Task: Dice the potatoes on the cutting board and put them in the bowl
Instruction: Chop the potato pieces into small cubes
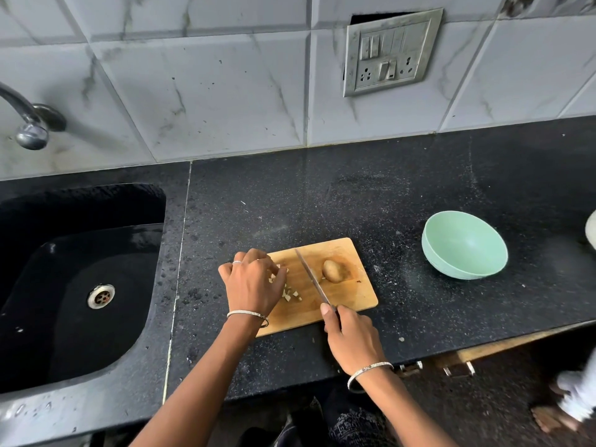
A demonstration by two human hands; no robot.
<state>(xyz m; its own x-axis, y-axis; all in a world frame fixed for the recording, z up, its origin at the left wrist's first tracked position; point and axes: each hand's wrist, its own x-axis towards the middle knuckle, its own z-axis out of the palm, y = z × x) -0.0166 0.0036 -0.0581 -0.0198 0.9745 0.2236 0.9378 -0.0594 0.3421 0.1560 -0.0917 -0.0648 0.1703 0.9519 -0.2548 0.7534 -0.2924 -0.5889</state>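
The right hand has its grip wrapped round the knife handle; the left hand bends its fingers onto the cut bits — I cannot tell if it holds any. One potato on the cutting board, just right of the blade, still needs dicing — the left hand should steady it next. The green bowl sits empty, well off to the right.

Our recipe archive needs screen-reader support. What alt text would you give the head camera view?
A person's right hand grips a knife on a wooden cutting board, blade lying between a potato and a pile of diced pieces under the left hand. An empty mint-green bowl sits to the right on the black counter, a dark sink to the left.
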